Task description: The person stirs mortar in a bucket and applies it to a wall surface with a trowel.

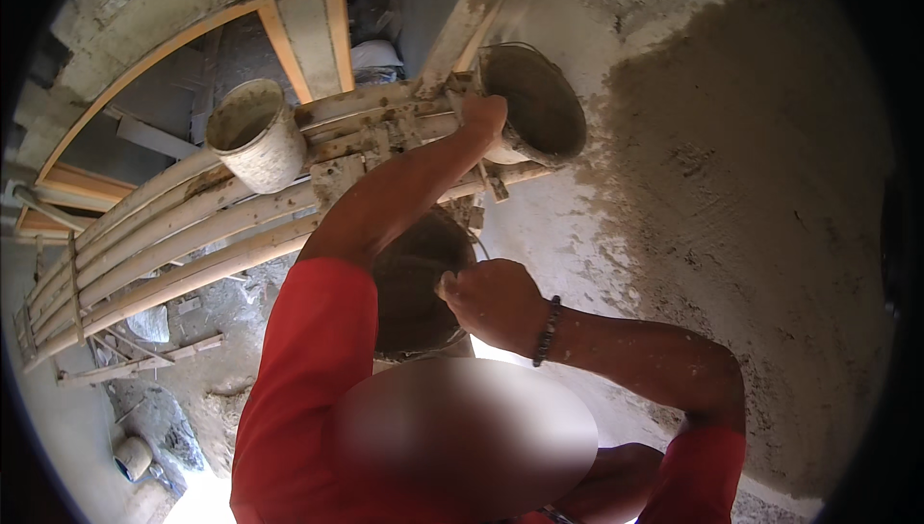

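Note:
At the top, a tilted bucket [575, 144] with grey residue inside rests by the far end of a pole platform. My left hand [481, 115] is closed at its near left rim and seems to grip it; the fingertips are hidden. Below it stands another bucket [409, 327] holding dark wet mortar, partly covered by my left arm. My right hand [493, 303], with a beaded bracelet [548, 332] at the wrist, is closed over this lower bucket's right edge. What its fingers hold is hidden.
The platform of wooden poles [173, 221] runs leftward, with a whitish bucket [262, 153] standing on it. Orange-framed openings [332, 33] lie behind. On the right rises a wall [760, 187] partly coated with damp plaster. Rubble and a small bucket [134, 458] lie below.

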`<move>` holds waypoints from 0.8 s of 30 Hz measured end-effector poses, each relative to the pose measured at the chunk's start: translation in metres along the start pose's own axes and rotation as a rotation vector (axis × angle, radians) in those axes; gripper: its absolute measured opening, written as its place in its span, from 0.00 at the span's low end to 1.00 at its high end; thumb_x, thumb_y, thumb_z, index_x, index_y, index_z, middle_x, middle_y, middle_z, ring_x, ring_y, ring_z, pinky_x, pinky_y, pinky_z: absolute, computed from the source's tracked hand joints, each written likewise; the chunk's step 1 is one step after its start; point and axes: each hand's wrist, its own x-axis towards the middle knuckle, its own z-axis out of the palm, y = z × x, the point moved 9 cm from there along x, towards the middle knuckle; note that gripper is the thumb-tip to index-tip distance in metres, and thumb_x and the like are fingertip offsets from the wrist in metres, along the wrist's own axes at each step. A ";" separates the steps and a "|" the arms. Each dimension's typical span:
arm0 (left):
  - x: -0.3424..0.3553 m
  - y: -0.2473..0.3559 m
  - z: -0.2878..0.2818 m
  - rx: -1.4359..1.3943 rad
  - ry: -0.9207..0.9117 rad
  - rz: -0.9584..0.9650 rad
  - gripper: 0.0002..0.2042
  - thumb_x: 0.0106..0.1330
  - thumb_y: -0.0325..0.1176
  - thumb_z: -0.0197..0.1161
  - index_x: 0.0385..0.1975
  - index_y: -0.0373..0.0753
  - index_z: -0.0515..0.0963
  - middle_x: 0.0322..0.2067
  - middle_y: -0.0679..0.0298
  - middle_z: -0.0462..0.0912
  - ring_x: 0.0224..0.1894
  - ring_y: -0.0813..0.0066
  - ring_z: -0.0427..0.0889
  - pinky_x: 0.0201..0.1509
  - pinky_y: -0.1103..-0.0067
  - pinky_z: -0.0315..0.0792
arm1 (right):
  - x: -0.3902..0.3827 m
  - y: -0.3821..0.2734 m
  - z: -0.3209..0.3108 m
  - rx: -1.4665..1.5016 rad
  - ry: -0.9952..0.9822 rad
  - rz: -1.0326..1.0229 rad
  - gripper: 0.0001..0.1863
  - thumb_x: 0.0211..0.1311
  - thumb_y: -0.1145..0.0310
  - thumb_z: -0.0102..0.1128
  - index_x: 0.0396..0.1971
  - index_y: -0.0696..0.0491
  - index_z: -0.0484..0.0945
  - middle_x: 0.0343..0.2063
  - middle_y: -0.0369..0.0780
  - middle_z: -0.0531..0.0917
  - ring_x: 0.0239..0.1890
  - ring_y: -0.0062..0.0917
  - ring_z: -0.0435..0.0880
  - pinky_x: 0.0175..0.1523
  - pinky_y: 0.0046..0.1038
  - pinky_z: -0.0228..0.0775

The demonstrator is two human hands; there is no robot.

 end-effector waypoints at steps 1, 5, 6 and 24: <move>0.015 -0.009 0.009 -0.019 0.043 0.051 0.15 0.49 0.20 0.61 0.40 0.29 0.77 0.35 0.53 0.78 0.38 0.64 0.74 0.40 0.63 0.68 | 0.000 0.006 0.010 0.057 0.017 0.034 0.03 0.50 0.70 0.60 0.21 0.52 0.79 0.17 0.39 0.80 0.25 0.34 0.84 0.28 0.37 0.75; 0.072 -0.014 0.009 -0.154 0.082 0.272 0.21 0.50 0.19 0.59 0.48 0.29 0.74 0.40 0.53 0.79 0.41 0.66 0.75 0.43 0.67 0.69 | -0.010 0.002 0.035 0.092 -0.021 0.056 0.06 0.56 0.68 0.57 0.31 0.53 0.77 0.20 0.40 0.79 0.24 0.34 0.83 0.26 0.36 0.74; 0.049 -0.029 0.046 -0.121 0.008 0.199 0.23 0.51 0.19 0.59 0.51 0.29 0.72 0.42 0.53 0.79 0.42 0.65 0.76 0.44 0.67 0.69 | -0.031 0.019 0.032 0.096 -0.090 0.186 0.10 0.61 0.68 0.56 0.40 0.55 0.75 0.18 0.41 0.78 0.21 0.34 0.82 0.22 0.36 0.72; 0.086 0.002 0.059 0.096 -0.132 -0.158 0.26 0.65 0.25 0.59 0.64 0.31 0.64 0.66 0.46 0.64 0.65 0.48 0.68 0.50 0.46 0.78 | -0.180 0.082 -0.026 0.533 -0.113 0.734 0.29 0.57 0.62 0.68 0.57 0.51 0.70 0.35 0.49 0.84 0.35 0.45 0.85 0.41 0.41 0.78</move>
